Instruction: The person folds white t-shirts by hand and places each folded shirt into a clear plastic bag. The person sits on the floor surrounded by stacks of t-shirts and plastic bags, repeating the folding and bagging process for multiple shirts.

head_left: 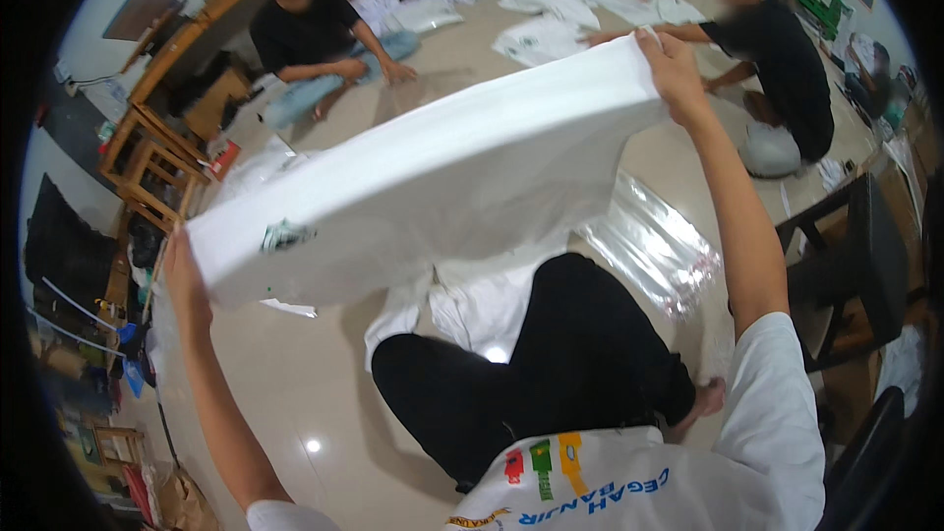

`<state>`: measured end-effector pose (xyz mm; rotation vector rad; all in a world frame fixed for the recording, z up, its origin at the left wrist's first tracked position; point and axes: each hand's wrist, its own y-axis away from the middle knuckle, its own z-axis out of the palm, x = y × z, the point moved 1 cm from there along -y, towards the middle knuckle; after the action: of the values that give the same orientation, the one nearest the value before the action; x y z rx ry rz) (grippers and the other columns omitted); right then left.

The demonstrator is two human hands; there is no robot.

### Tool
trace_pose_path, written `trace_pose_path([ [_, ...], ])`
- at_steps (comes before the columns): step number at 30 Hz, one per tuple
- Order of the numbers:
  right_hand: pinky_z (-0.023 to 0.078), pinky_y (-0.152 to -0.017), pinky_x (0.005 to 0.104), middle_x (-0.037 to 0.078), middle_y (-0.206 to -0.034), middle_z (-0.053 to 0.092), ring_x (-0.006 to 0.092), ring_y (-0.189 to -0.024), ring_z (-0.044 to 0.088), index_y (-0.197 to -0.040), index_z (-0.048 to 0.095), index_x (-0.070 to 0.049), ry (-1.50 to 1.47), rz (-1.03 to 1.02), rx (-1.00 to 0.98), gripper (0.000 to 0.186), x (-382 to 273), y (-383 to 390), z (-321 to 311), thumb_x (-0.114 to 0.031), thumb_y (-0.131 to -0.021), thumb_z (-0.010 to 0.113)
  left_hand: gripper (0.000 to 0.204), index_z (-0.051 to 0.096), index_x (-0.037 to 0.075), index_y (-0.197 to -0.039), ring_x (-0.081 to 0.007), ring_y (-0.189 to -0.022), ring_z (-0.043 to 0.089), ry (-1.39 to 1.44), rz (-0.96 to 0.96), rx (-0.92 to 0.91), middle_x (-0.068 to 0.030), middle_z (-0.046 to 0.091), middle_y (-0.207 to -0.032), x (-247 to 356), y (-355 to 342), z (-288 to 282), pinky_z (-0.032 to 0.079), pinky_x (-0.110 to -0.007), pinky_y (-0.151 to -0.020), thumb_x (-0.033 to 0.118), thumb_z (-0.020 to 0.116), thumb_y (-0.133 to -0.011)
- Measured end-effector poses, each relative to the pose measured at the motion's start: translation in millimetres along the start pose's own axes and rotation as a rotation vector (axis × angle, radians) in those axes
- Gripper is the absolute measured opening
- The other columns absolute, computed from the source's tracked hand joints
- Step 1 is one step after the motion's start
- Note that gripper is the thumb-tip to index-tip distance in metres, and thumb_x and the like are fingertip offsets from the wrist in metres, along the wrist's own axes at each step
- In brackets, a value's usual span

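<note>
A white T-shirt (442, 157) is stretched taut in the air between my two hands, above the floor and my crossed legs. It slants up toward the right, and a small dark green print shows near its left end. My left hand (187, 280) is closed on the left end; the cloth hides part of its fingers. Higher up, my right hand (675, 77) pinches the far right corner, thumb on top. Below the shirt, more white cloth (484, 307) lies crumpled in front of my legs. Clear plastic sleeves (654, 246) are spread on the floor beside my right knee.
Two people in black shirts sit on the floor, one far left (310, 34), one far right (777, 59). Another person sits farther back among white garments (551, 5). A black stool (851, 256) stands at right, wooden chairs (152, 162) at left.
</note>
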<state>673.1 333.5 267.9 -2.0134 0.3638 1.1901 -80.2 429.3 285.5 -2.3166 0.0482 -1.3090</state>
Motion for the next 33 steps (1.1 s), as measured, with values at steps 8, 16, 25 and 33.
trace_pose_path([
  [8, 0.045, -0.065, 0.0255, -0.005, -0.080, 0.059, 0.0046, -0.075, 0.051, -0.096, 0.068, -0.001, 0.067, 0.414, -0.340, 0.031, 87.4, 244.7, -113.1, -0.029, -0.109, 0.064, 0.043, 0.065, 0.001, -0.103, -0.0088, -0.081, 0.056, 0.141, -0.595, -0.052, -0.0003, 0.065, -0.091, -39.2, 356.8, -8.6, 0.047, -0.027, -0.075, 0.037, 0.046, -0.117],
  [16, 0.043, -0.063, 0.0405, 0.019, -0.068, 0.049, 0.0190, -0.064, 0.049, -0.090, 0.051, 0.003, 0.508, 0.344, -0.559, 0.039, 112.7, 295.3, -148.0, -0.029, -0.112, 0.055, 0.045, 0.035, 0.012, -0.079, -0.0029, -0.070, 0.025, -0.079, -0.515, -0.208, 0.0103, 0.029, -0.075, -60.7, 431.4, -38.0, 0.021, -0.024, -0.060, 0.032, 0.048, -0.116],
  [25, 0.046, -0.063, 0.0398, 0.019, -0.068, 0.051, 0.0175, -0.065, 0.050, -0.099, 0.055, 0.004, 0.696, 0.277, -0.521, 0.039, 106.5, 312.2, -159.0, -0.032, -0.114, 0.050, 0.043, 0.043, 0.008, -0.084, -0.0044, -0.074, 0.033, -0.093, -0.513, -0.314, 0.0079, 0.039, -0.078, -78.6, 435.0, -42.4, 0.030, -0.024, -0.065, 0.036, 0.050, -0.116],
  [33, 0.047, -0.062, 0.0465, 0.030, -0.070, 0.056, 0.0458, -0.061, 0.057, -0.100, 0.054, 0.004, 0.741, 0.263, -0.503, 0.038, 121.1, 328.5, -174.1, -0.031, -0.114, 0.050, 0.036, 0.048, 0.005, -0.087, -0.0046, -0.076, 0.037, -0.199, -0.528, -0.535, 0.0062, 0.041, -0.079, -86.0, 427.1, -50.4, 0.035, -0.022, -0.068, 0.028, 0.051, -0.115],
])
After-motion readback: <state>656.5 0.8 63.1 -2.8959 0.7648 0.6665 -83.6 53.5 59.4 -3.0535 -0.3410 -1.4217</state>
